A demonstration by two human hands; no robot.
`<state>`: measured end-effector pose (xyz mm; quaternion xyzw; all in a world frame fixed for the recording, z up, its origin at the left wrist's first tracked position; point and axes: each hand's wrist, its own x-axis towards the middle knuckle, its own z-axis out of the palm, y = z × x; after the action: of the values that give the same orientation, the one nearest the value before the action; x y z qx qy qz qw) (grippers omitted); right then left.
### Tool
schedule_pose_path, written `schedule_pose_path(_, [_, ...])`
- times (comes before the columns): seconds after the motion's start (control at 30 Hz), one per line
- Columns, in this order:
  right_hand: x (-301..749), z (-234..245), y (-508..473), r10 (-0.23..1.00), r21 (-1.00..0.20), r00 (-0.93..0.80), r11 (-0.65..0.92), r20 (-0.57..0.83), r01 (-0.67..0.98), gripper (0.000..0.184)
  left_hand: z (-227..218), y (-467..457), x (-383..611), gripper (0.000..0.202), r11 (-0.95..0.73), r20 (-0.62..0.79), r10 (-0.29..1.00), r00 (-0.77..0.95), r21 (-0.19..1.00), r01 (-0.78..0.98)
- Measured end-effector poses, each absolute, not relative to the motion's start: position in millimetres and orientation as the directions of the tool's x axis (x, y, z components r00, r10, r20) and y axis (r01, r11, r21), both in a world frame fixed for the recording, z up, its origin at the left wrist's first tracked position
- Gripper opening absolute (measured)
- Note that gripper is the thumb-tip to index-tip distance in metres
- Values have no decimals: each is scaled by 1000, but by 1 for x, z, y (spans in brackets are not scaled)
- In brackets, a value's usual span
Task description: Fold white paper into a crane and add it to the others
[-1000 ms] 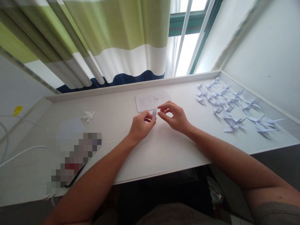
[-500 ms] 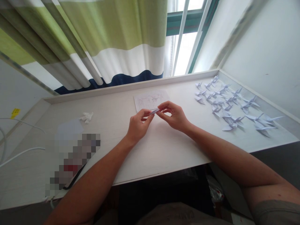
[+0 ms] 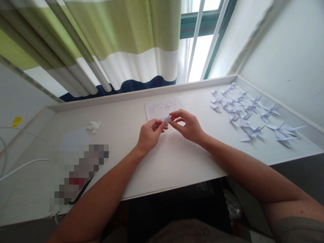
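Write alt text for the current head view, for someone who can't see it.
A left hand pinches a small folded white paper above a white desk, with the right hand at its upper tip. White origami cranes cluster to the right, a printed sheet lies just beyond the hands, and a crumpled white scrap lies to the left.

Left hand (image 3: 149, 134) has a little folded white paper (image 3: 166, 119) in its grip, and the right hand (image 3: 187, 127) has its fingertips right at the tip, can't tell if they're pinching too. All this is over a white tabletop (image 3: 182, 165), near a printed sheet (image 3: 157, 108). Bunch of paper cranes (image 3: 269, 111) off to the right, crumpled white scrap (image 3: 93, 127) and some pixelated thing (image 3: 82, 175) over on the left, striped curtain (image 3: 131, 30) behind.
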<state>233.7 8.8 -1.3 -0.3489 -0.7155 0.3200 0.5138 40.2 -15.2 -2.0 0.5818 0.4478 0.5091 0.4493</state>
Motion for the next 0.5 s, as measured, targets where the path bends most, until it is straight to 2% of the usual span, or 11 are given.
schedule_pose_path(0.17, [233, 3, 7, 807, -774, -212, 589, 551, 231, 16, 0, -15, 41, 42, -124, 122, 991, 60, 992, 15])
schedule_pose_path(0.37, [232, 4, 6, 792, -749, -184, 610, 582, 257, 15, -1, -15, 42, 44, -137, 136, 990, 28, 990, 20])
schedule_pose_path(0.5, [231, 5, 4, 817, -772, -192, 577, 544, 267, 19, -1, -16, 43, 44, -127, 126, 989, 73, 992, 10])
